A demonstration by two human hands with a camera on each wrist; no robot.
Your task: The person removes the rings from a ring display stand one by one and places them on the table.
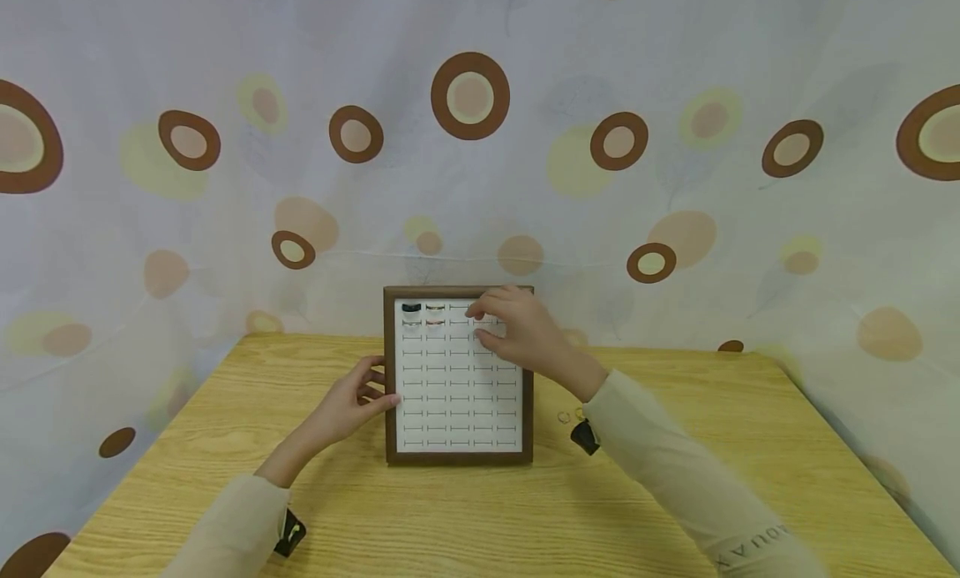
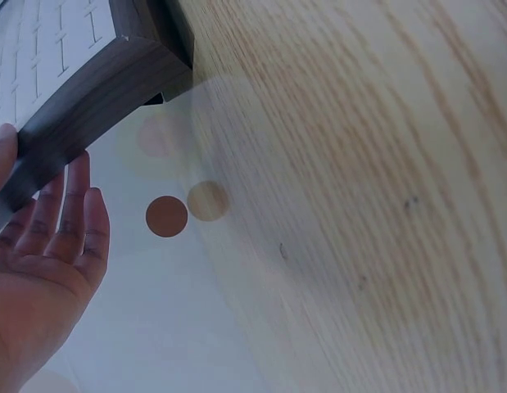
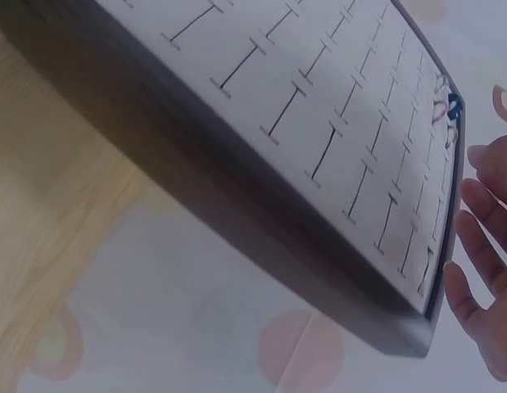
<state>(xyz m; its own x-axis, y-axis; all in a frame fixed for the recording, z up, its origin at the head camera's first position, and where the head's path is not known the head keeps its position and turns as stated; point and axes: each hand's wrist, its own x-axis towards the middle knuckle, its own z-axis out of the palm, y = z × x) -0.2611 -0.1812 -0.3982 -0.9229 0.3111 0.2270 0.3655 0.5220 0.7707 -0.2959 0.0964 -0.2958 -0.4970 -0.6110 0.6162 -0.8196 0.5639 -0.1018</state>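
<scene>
Firstly, one ring display board (image 1: 459, 378): brown frame, white insert with five columns of slots, standing upright on the wood-grain surface (image 1: 450, 520).

Mounted at the board's upper left, four rings: black ring (image 1: 412, 308) and gold-toned ring (image 1: 435, 308) in the top row; silver-toned ring (image 1: 412, 323) and reddish ring (image 1: 435, 323) directly beneath.

Left hand (image 1: 360, 400): at the board's left edge; grip closed around the frame, thumb on the front, fingers at the side and back.

Right hand (image 1: 525, 332): before the board's upper right part; grip parted, fingers loosely bent, thumb and forefinger apart, nothing visible between them.

Loose stock, right of the board, lying near each other: one pale ring (image 1: 564, 417), one yellow ring (image 1: 579, 413).

Also: cream sleeves (image 1: 675, 453) on both arms, below the board to either side; a black device (image 1: 585, 436) at the right wrist; a circle-patterned cloth (image 1: 480, 194) behind the board.
</scene>
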